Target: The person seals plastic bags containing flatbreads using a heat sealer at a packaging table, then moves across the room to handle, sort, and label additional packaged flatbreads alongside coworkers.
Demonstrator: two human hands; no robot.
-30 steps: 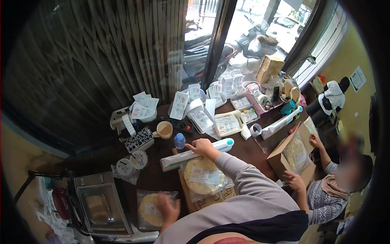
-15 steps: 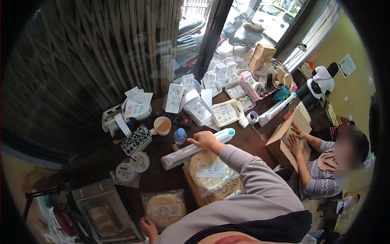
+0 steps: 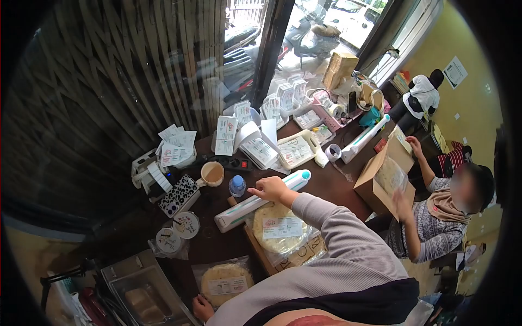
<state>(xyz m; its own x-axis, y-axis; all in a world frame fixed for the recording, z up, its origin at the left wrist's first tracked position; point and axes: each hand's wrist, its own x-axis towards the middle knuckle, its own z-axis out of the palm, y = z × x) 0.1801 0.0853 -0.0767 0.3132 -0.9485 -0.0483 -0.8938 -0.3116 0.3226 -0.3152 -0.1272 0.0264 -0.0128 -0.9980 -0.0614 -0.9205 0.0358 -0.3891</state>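
My left hand (image 3: 203, 308) is closed at the lower left corner of a clear bag (image 3: 224, 279) holding round flat bread with a label. My right hand (image 3: 270, 188) lies over a white sealing bar (image 3: 237, 216) with teal trim, thumb out to the left and fingers bent over it. Below the bar a second labelled bag of round flat bread (image 3: 280, 229) rests on a cardboard piece (image 3: 300, 255) with black writing. A small blue-capped bottle (image 3: 237, 186) stands just left of my right hand.
At right, a co-worker (image 3: 429, 223) handles a bagged flat bread in a cardboard box (image 3: 385, 174). Around stand a mug (image 3: 212, 174), lidded cups (image 3: 185, 224), label stacks (image 3: 257, 147), a tray (image 3: 298, 151), another sealing bar (image 3: 363, 140) and a clear-lidded container (image 3: 145, 296).
My left hand moved from over the lower bag to its lower left corner. My right hand stays on the sealing bar. The co-worker's hands shifted at the box. The view has turned slightly.
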